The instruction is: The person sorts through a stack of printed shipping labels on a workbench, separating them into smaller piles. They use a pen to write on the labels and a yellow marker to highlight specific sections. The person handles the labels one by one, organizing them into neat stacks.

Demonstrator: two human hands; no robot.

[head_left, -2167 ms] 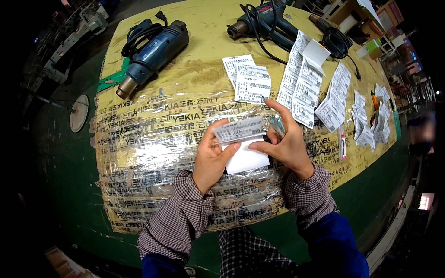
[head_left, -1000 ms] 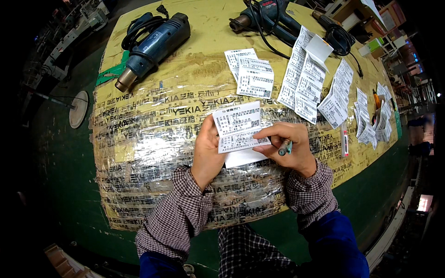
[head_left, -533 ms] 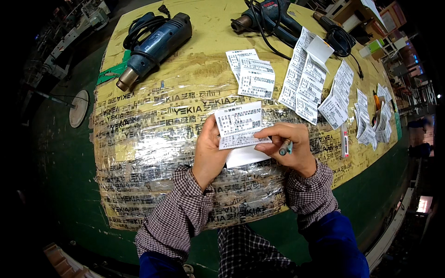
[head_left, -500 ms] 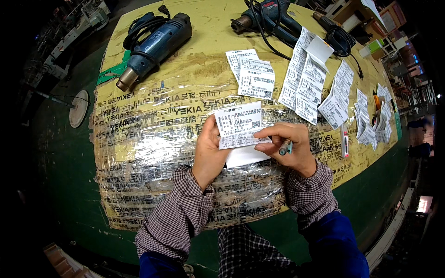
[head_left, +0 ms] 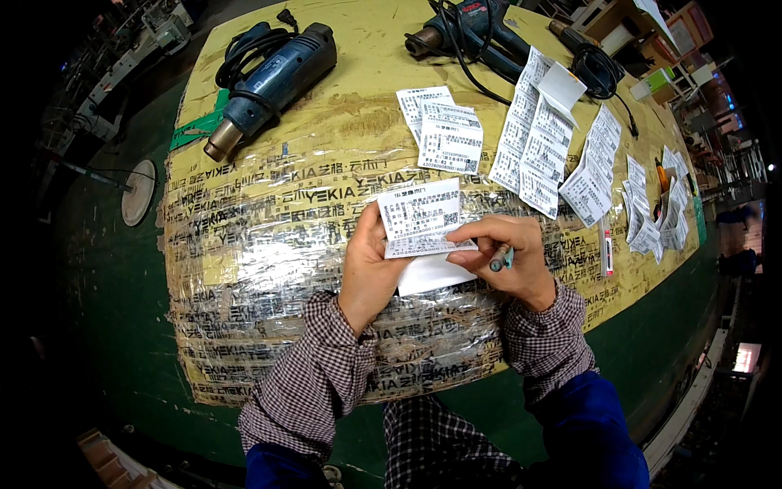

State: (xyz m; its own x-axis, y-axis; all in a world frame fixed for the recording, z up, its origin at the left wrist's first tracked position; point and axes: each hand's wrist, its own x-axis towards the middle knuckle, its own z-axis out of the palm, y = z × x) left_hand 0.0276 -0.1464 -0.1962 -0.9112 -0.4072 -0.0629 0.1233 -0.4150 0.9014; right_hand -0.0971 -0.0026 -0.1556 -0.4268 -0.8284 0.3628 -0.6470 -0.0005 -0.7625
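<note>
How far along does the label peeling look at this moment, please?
Done: nothing visibly finished. In hand: the left hand holds one printed label while the right hand, gripping a pen, pinches its lower edge. Left: strips of labels and a loose pair wait on the taped table.

White label (head_left: 421, 218) with black print; yellow taped worktop (head_left: 269, 244); blue heat gun (head_left: 273, 77); checked sleeves (head_left: 314, 379); green floor (head_left: 106, 326).

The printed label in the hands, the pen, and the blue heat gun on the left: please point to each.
printed label (head_left: 421, 216), head view, middle of its printed face
pen (head_left: 500, 258), head view, barrel in the right hand
blue heat gun (head_left: 277, 77), head view, blue body
</note>
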